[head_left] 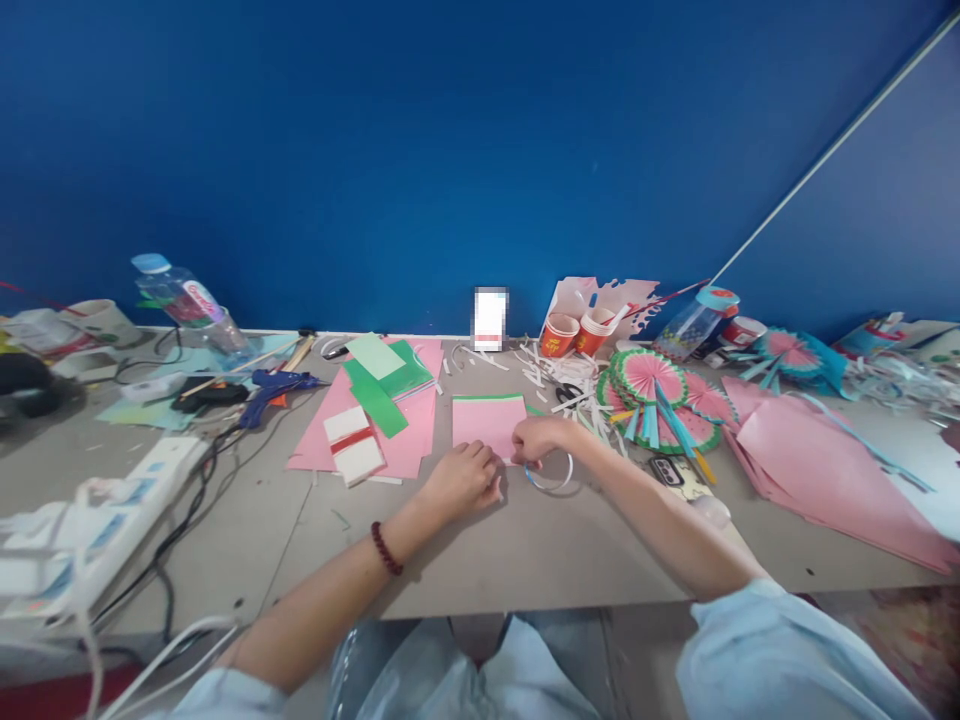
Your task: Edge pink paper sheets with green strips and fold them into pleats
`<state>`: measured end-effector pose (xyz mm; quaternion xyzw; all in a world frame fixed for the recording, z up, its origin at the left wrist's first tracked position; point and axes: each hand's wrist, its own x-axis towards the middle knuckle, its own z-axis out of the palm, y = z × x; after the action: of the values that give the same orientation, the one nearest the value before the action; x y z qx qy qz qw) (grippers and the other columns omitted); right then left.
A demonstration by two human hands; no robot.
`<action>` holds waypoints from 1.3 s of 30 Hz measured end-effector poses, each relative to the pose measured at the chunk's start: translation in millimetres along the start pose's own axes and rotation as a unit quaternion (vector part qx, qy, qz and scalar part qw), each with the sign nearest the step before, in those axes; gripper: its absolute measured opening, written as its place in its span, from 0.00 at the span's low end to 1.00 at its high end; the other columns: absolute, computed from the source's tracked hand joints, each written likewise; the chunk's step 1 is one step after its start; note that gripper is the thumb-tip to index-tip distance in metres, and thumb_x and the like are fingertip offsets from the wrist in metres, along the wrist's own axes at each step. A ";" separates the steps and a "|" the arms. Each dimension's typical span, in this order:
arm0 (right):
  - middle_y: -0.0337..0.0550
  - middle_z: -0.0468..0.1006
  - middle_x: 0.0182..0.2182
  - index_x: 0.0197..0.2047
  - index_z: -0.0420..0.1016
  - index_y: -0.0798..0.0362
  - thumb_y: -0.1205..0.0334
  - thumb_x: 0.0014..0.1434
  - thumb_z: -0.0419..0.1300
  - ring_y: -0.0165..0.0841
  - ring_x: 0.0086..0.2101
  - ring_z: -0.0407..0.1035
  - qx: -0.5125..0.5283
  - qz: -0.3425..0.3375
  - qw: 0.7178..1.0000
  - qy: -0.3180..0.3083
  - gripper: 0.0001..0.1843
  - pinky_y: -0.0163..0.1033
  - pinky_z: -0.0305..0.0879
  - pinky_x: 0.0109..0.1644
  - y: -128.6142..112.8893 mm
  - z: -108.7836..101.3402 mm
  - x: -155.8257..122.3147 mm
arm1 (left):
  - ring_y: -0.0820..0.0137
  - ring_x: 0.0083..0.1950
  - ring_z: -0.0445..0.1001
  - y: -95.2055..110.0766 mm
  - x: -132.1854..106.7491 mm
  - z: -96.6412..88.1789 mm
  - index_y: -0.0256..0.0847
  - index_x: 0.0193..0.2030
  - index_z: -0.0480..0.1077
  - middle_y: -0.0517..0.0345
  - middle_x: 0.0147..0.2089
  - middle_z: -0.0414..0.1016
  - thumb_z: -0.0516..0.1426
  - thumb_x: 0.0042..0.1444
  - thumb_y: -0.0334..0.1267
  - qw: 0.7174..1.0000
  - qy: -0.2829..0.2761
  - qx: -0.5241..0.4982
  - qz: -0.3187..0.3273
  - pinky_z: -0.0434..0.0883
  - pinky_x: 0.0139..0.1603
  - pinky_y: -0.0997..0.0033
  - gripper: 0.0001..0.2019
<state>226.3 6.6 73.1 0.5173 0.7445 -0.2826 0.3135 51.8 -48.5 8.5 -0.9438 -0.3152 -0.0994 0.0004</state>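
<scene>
A pink sheet of paper with a green top edge (pixel 486 420) lies flat on the grey table (pixel 525 550) in front of me. My left hand (pixel 461 480), a bead bracelet on its wrist, rests curled on the sheet's near edge. My right hand (pixel 541 438) pinches the sheet's near right corner. A tape ring (pixel 551 476) lies just under my right hand. What the left fingers hold, if anything, is hidden.
Left: pink and green paper stack (pixel 382 410), white pads (pixel 352 445), blue glue gun (pixel 279 385), power strip (pixel 112 510) with cables, water bottle (pixel 184 300). Right: paper fans (pixel 660 395), red cups (pixel 574 335), scissors (pixel 570 393), phone (pixel 679 475), large pink sheets (pixel 817 470).
</scene>
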 end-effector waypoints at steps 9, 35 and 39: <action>0.50 0.82 0.34 0.30 0.80 0.61 0.65 0.47 0.58 0.35 0.32 0.72 -0.001 -0.002 1.000 -0.021 0.11 0.33 0.62 0.30 -9.0 -7.2 5.8 | 0.61 0.48 0.66 -1.9 -0.4 3.1 0.36 0.50 0.67 0.48 0.45 0.70 0.52 0.57 0.36 0.998 0.012 -0.060 0.036 0.67 0.49 0.60 0.14; 0.51 0.81 0.32 0.28 0.75 0.59 0.66 0.49 0.50 0.33 0.27 0.69 0.043 -0.046 0.997 -0.054 0.12 0.34 0.62 0.29 15.7 -2.1 -13.8 | 0.59 0.48 0.66 3.2 1.4 -6.9 0.36 0.51 0.67 0.47 0.45 0.70 0.50 0.56 0.34 0.999 -0.031 -0.030 0.028 0.66 0.46 0.59 0.16; 0.51 0.81 0.33 0.29 0.75 0.60 0.65 0.50 0.50 0.34 0.29 0.71 0.049 -0.037 0.996 -0.060 0.13 0.34 0.62 0.30 18.2 0.5 -10.0 | 0.59 0.48 0.66 2.2 0.6 -4.6 0.35 0.50 0.67 0.47 0.45 0.70 0.51 0.56 0.34 0.999 -0.022 -0.024 0.033 0.66 0.46 0.59 0.15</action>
<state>246.3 5.9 78.6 0.4865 0.7283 -0.3602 0.3212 52.7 -50.3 13.2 -0.9555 -0.2811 -0.0862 -0.0254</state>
